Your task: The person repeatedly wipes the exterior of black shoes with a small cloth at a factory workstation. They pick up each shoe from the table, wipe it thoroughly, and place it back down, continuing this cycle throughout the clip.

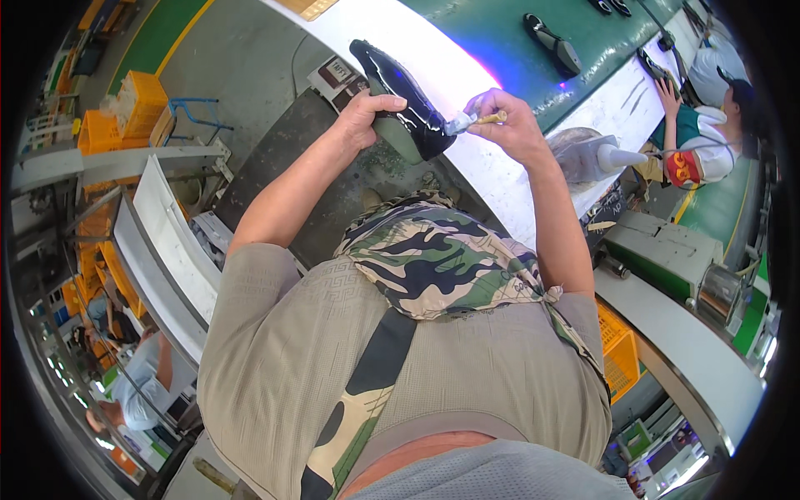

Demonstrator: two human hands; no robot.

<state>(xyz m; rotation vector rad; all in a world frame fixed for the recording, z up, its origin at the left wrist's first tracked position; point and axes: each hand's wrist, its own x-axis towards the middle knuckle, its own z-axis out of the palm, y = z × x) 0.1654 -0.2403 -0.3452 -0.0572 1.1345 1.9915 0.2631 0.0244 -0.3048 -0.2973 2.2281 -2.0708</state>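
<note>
My left hand grips a glossy black shoe by its side, thumb over the top edge. The shoe is tilted, its grey-green underside facing toward me. My right hand is closed on a small whitish wad, and a short yellowish piece sticks out between the fingers. I cannot tell just what the wad is made of. It touches or nearly touches the shoe's near end. To the right of my right hand, a squeeze bottle with a pointed nozzle lies by a clear plastic bag on the white bench edge.
A green conveyor belt carries several dark shoes, including one at the far right. A co-worker with a red armband has a hand on another shoe. Orange crates stand at left. A dark table lies below my arms.
</note>
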